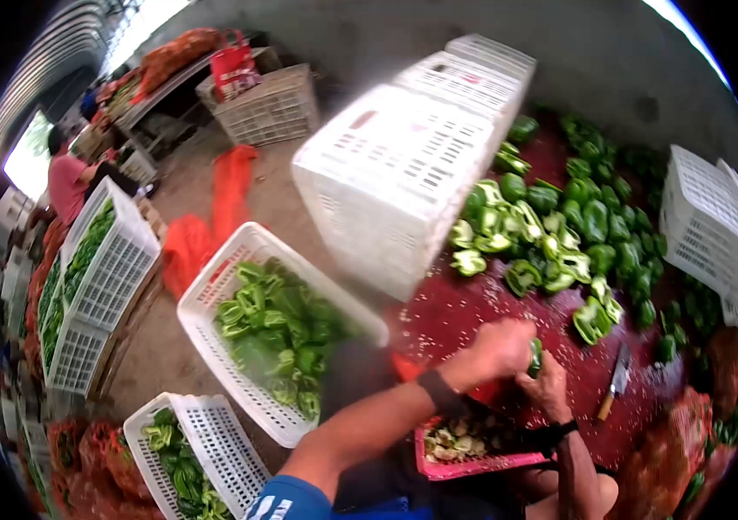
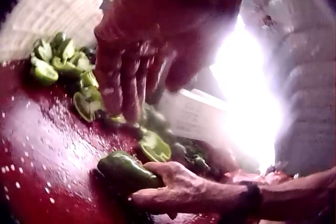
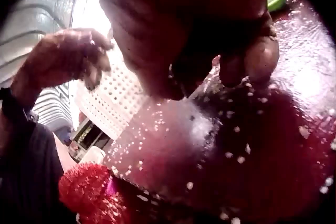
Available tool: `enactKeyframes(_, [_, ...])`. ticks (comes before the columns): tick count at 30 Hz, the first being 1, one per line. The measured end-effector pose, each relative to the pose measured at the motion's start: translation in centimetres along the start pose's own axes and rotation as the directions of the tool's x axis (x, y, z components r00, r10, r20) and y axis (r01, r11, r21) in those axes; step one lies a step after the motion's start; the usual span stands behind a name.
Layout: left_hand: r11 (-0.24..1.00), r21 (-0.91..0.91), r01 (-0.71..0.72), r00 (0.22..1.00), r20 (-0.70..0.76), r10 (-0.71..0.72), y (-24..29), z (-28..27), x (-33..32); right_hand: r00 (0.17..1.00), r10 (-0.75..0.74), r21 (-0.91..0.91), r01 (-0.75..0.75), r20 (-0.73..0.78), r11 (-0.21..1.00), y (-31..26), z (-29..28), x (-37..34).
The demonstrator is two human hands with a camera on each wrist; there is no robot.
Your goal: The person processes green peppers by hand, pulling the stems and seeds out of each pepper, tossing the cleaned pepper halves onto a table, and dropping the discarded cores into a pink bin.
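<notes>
Over the red tabletop (image 1: 473, 303), my right hand (image 1: 549, 386) grips a whole green bell pepper (image 2: 126, 171) between thumb and fingers. My left hand (image 1: 500, 348) hangs just above and beside it, its fingers loosely bent downward and nothing visible in them. In the right wrist view the left hand (image 3: 68, 58) is apart from the right hand (image 3: 194, 29), whose pepper is hidden there. A knife (image 1: 618, 377) with a wooden handle lies right of the hands. Halved peppers (image 1: 507, 221) are heaped beyond them, with whole peppers (image 1: 598, 221) farther right.
A pink basin (image 1: 481, 466) of pepper cores sits below my hands. To the left stands a white crate (image 1: 200, 299) of cut peppers. An upturned white crate (image 1: 386, 156) borders the table. Mesh sacks (image 1: 672, 438) lie at right. Another person (image 1: 67, 186) sits far left.
</notes>
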State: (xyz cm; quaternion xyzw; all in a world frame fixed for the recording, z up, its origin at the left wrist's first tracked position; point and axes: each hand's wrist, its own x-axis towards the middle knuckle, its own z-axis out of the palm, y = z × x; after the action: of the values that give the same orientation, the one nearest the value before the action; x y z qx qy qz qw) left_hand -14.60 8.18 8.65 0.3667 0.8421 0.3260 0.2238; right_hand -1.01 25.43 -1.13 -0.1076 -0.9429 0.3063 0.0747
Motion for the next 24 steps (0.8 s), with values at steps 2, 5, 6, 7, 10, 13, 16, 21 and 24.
enactKeyframes(2, [0.96, 0.249, -0.127, 0.942, 0.334, 0.038, -0.6, 0.4, -0.8, 0.986, 0.156, 0.141, -0.147, -0.058, 0.979, -1.8, 0.0, 2.3])
enactKeyframes(5, [0.914, 0.323, -0.247, 0.932, 0.338, 0.132, -3.1, 4.1, -2.4, 0.971, 0.241, 0.463, -0.214, 0.002, 0.86, -8.2, -3.1, 6.2])
enactKeyframes(6, [0.885, 0.334, -0.323, 0.927, 0.299, 0.226, -4.0, 5.5, -3.1, 0.972, 0.233, 0.515, -0.209, 0.017, 0.831, -12.1, -4.1, 7.5])
enactKeyframes(7, [0.918, 0.131, -0.374, 0.922, 0.164, 0.352, -5.2, 6.8, -3.6, 0.993, 0.12, 0.536, -0.109, 0.014, 0.837, -15.7, -4.5, 8.6])
enactKeyframes(10, [0.766, -0.273, -0.582, 0.808, -0.302, 0.506, -5.4, 5.4, -5.5, 0.947, -0.31, 0.664, 0.174, 0.091, 0.727, -23.0, -4.0, 10.7])
enactKeyframes(13, [0.76, -0.303, -0.575, 0.802, -0.395, 0.449, -3.8, 1.8, -6.0, 0.87, -0.492, 0.307, 0.474, -0.02, 0.826, -23.6, -4.3, 12.1])
enactKeyframes(16, [0.929, 0.146, -0.34, 0.914, 0.283, 0.29, -1.7, -1.3, -4.1, 0.885, -0.362, 0.103, 0.406, -0.292, 0.908, -18.1, -5.9, 13.6])
enactKeyframes(21, [0.931, 0.158, -0.329, 0.914, 0.299, 0.273, -1.5, 0.1, -2.6, 0.932, -0.152, -0.281, 0.057, -0.33, 0.958, 2.3, -9.0, 13.0])
enactKeyframes(24, [0.924, 0.15, -0.352, 0.905, 0.308, 0.295, -1.2, -0.2, -2.7, 0.947, -0.038, -0.506, -0.136, -0.32, 0.852, 9.1, -8.9, 10.4])
